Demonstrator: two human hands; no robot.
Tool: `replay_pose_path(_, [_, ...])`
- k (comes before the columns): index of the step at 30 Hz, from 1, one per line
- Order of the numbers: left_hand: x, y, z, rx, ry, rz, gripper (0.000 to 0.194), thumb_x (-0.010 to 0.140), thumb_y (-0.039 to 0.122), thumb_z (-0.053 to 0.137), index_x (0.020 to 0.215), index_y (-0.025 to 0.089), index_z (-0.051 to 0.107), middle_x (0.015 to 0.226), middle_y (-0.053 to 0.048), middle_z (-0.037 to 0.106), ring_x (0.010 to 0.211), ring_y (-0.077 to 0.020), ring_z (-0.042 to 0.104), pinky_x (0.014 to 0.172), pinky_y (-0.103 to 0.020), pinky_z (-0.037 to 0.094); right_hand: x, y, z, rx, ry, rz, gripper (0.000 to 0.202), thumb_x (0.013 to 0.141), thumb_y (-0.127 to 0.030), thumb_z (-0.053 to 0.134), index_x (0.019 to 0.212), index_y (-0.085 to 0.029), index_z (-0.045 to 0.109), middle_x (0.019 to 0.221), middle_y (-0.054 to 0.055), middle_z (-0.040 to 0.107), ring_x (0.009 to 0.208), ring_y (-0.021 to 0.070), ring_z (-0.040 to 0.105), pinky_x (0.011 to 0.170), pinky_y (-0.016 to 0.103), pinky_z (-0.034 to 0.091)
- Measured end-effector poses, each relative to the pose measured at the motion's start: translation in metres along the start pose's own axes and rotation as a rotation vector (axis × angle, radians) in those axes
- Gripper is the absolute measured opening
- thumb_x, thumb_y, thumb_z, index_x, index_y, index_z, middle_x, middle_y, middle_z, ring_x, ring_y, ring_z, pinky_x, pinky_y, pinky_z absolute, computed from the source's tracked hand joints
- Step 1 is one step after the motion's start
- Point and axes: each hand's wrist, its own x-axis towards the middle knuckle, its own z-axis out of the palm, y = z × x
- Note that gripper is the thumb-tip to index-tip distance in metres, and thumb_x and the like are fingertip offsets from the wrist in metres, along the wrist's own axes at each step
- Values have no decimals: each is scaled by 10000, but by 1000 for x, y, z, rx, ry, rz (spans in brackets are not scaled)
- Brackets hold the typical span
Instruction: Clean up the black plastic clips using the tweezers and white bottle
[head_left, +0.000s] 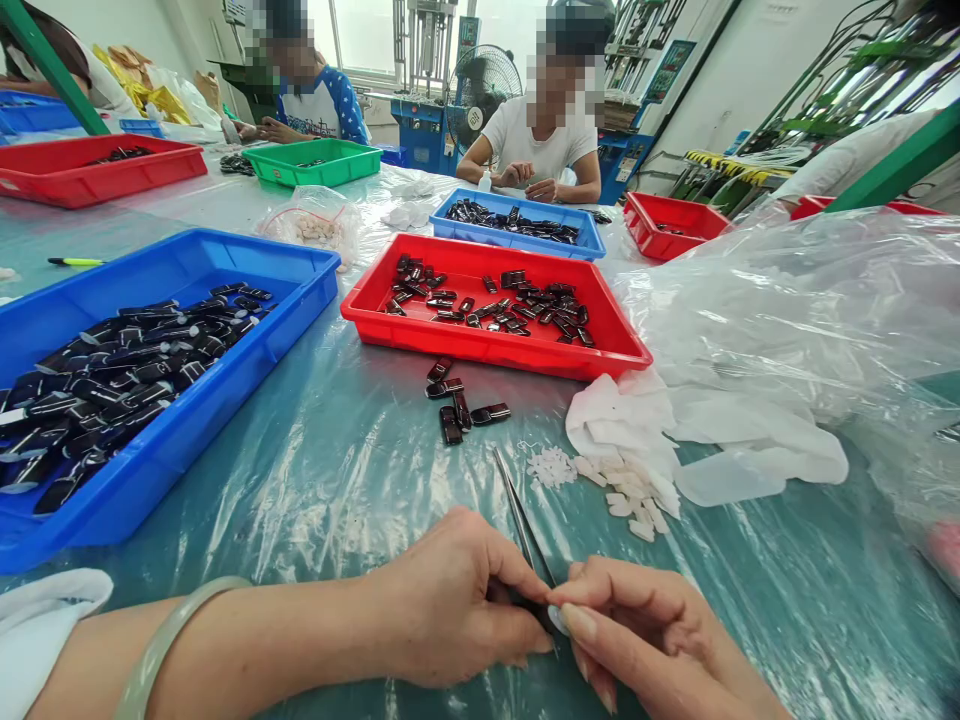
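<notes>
My left hand (457, 600) is closed around a small dark piece, mostly hidden by the fingers. My right hand (652, 630) meets it, thumb and forefinger pinched at a small whitish, translucent bit (557, 619) at that piece's end. Just beyond the fingers is a pair of metal tweezers (517, 510), its joined end pointing away from me; whether it lies on the table or touches a hand I cannot tell. Farther off, several glossy dark parts (459, 400) lie loose. Beside them are a small heap of tiny white pieces (552, 467) and a pile of pale oblong pieces (630, 490).
A blue tray (300, 280) of dark parts stands at left; a red tray (480, 345) holds more ahead. White cloth-like material (622, 420) and clear plastic sheeting (787, 310) lie at right. Across the table sit co-workers, near another blue tray (517, 245) and a green tray (322, 175).
</notes>
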Motion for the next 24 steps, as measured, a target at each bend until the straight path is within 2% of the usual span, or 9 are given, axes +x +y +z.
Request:
replay_pose_path(9, [0,0,2,33,21,20,172,675,132,569,757,114,720,557,24,537,518,-74,486,473,-142,352,2,2,5,56,32,19,304,683,-481,684,662,-182,629,471,-55,431,467,67,378,481,195,320])
replay_pose_path(13, [-1,0,3,8,22,-24,167,670,130,572,748,103,716,544,21,531,510,-79,495,465,-145,356,3,2,6,92,50,24,325,668,-488,696,689,-170,635,463,-55,451,458,61,379,478,195,305])
replay_pose_path(19, [1,0,3,-58,5,-52,180,677,144,572,768,108,723,531,25,522,502,-77,490,485,-152,375,5,7,1,162,-18,65,347,695,-490,678,717,-145,646,496,-45,484,439,43,388,446,176,293])
replay_pose_path(24, [2,1,2,-46,1,-81,178,663,142,581,761,115,727,522,27,526,498,-81,495,481,-152,376,7,6,0,189,-17,74,384,711,-513,655,674,-132,629,506,-42,473,443,34,384,437,164,281])
